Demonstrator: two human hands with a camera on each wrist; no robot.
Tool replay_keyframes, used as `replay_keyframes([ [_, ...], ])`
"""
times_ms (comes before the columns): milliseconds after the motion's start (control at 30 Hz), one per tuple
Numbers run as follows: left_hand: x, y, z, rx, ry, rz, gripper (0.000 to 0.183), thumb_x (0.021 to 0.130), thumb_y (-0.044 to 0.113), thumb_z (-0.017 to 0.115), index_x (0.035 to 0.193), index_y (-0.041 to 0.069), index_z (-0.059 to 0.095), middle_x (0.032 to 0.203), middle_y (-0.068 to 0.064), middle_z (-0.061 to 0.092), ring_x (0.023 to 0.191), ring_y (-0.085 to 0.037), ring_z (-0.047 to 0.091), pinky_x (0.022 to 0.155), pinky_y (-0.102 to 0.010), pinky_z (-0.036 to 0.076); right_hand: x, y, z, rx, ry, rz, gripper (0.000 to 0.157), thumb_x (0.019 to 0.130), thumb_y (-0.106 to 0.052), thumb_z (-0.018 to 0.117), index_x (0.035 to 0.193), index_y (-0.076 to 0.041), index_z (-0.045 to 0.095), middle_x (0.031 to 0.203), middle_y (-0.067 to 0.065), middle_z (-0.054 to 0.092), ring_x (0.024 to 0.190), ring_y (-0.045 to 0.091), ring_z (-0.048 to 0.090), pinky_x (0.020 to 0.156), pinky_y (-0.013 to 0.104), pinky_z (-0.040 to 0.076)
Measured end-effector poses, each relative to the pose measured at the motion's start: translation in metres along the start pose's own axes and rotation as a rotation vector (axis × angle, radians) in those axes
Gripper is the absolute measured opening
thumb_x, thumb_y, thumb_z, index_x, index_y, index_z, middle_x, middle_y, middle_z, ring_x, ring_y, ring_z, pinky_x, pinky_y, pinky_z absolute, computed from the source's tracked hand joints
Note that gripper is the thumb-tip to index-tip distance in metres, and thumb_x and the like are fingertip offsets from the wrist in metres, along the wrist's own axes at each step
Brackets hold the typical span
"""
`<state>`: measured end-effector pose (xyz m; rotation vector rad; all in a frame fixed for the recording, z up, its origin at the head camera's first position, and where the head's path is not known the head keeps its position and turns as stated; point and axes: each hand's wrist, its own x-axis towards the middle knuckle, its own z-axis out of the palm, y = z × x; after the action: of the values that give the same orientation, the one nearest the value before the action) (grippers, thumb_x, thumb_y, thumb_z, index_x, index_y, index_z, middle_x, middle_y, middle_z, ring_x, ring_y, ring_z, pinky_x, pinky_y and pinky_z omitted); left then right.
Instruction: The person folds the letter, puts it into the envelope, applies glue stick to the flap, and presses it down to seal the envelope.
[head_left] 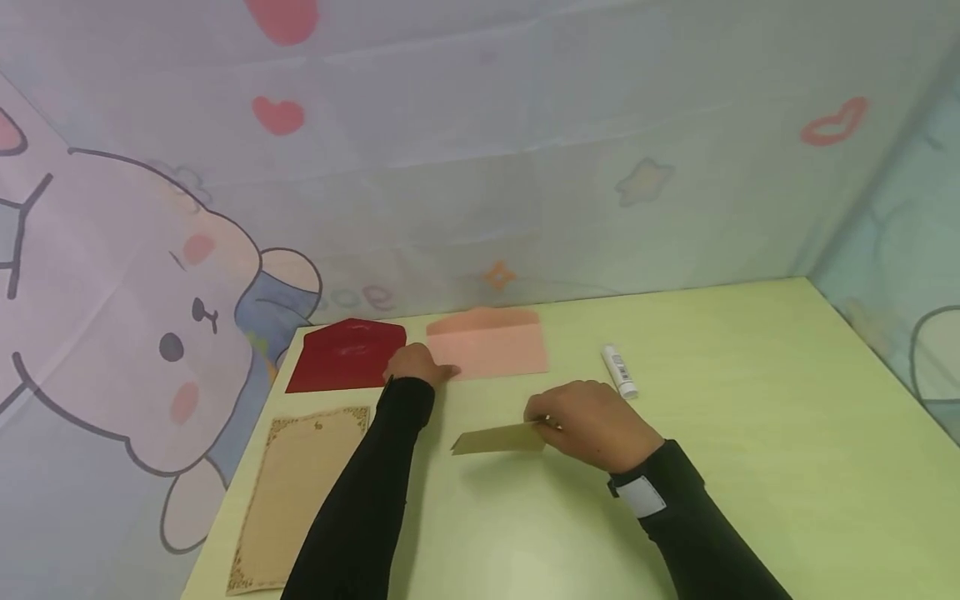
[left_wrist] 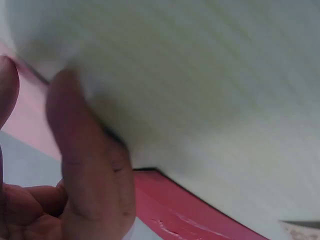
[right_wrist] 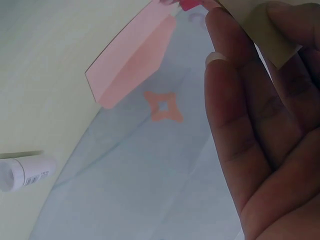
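Observation:
Between thumb and fingers, my right hand [head_left: 596, 423] pinches the right end of a small folded brown paper [head_left: 495, 439], held a little above the table. Its corner [right_wrist: 275, 45] shows between thumb and fingers in the right wrist view. Farther back, my left hand [head_left: 415, 364] is at the gap between a red envelope [head_left: 345, 360] and a pink envelope [head_left: 495, 348], its thumb at the pink one's lower left corner. Both envelopes lie with their flaps raised toward the back. In the left wrist view the left fingers [left_wrist: 95, 160] are apart from the thumb, with nothing gripped between them.
A white glue stick [head_left: 618, 371] lies right of the pink envelope. At the left, a tan sheet with an ornate border [head_left: 300, 500] lies partly under the left forearm. The pale yellow table [head_left: 787, 433] meets a printed cloth backdrop [head_left: 570, 167] behind.

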<state>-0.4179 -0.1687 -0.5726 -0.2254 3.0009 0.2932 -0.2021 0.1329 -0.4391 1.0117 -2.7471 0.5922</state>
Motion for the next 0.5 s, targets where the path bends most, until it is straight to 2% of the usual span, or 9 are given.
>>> replay_keyframes([
  [167,-0.001,-0.007,0.001,0.025,0.048,-0.016,0.078,0.080,0.082,0.089,0.094,0.005,0.081,0.075,-0.011,0.075,0.068,-0.030,0.072,0.063,-0.051,0.065,0.002,-0.003,0.002,0.000,-0.008,0.005,0.019,0.098,-0.004,0.083,0.096,-0.023,0.081,0.087,-0.016,0.077,0.072,-0.004,0.058,0.065,0.018,0.047],
  [333,-0.004,-0.012,0.000,0.061,0.017,-0.002,0.080,0.084,0.081,0.086,0.095,0.002,0.083,0.076,-0.012,0.076,0.070,-0.031,0.074,0.068,-0.054,0.067,0.003,-0.004,0.004,0.010,-0.018,0.016,0.023,0.098,-0.002,0.081,0.091,-0.024,0.078,0.082,-0.017,0.071,0.070,-0.003,0.053,0.064,0.019,0.044],
  [433,-0.006,-0.015,-0.004,0.001,-0.031,0.032,0.072,0.087,0.073,0.089,0.093,0.001,0.082,0.079,-0.013,0.077,0.077,-0.034,0.076,0.074,-0.055,0.068,0.004,-0.004,0.005,0.009,-0.018,0.015,0.024,0.097,-0.001,0.081,0.090,-0.024,0.078,0.081,-0.017,0.070,0.070,-0.003,0.052,0.064,0.019,0.044],
  [500,-0.006,-0.020,-0.006,-0.083,-0.057,0.068,0.069,0.087,0.069,0.090,0.092,0.001,0.081,0.084,-0.014,0.077,0.084,-0.034,0.076,0.078,-0.052,0.068,0.005,-0.003,0.006,0.005,-0.018,0.014,0.023,0.097,-0.002,0.082,0.091,-0.024,0.079,0.082,-0.017,0.071,0.070,-0.003,0.053,0.065,0.019,0.045],
])
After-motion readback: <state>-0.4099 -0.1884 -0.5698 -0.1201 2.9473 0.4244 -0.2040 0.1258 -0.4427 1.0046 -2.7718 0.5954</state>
